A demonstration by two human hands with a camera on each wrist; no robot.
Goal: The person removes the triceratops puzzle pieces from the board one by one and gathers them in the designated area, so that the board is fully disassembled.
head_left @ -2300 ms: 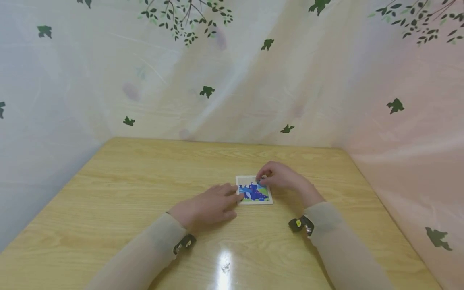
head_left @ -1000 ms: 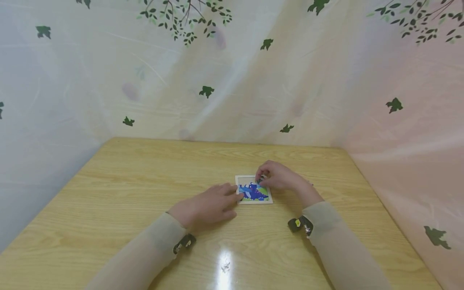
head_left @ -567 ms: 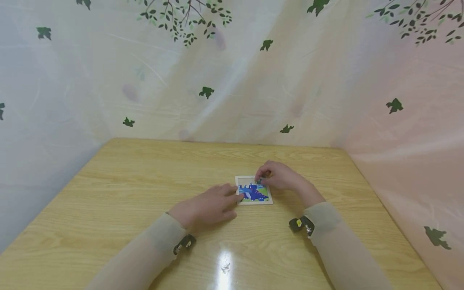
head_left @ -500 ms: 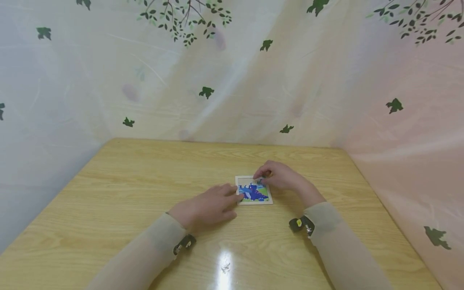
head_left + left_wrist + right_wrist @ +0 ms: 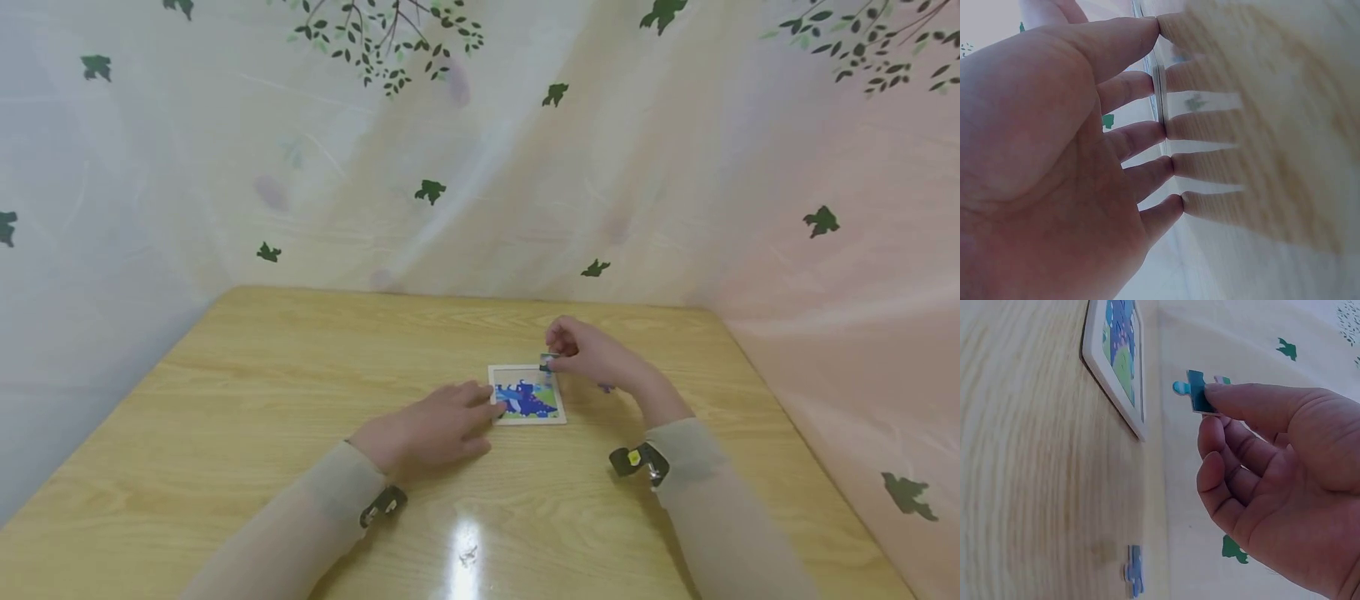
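Above the puzzle frame [image 5: 527, 397], right hand [image 5: 592, 354] raised, fingers pinching puzzle piece [image 5: 1196, 391], left hand [image 5: 431, 425] flat, fingers straight.

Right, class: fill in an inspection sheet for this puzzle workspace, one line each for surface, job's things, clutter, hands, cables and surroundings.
Surface: light wooden table, glossy, with a glare spot.
Job's things: framed jigsaw puzzle lying flat; one puzzle piece held above it; a loose puzzle piece on the table.
Clutter: nothing seen.
Hands: left hand flat on the table, fingertips at the frame's edge; right hand pinches the held piece.
Cables: nothing seen.
Surroundings: pale curtain printed with leaves and branches.
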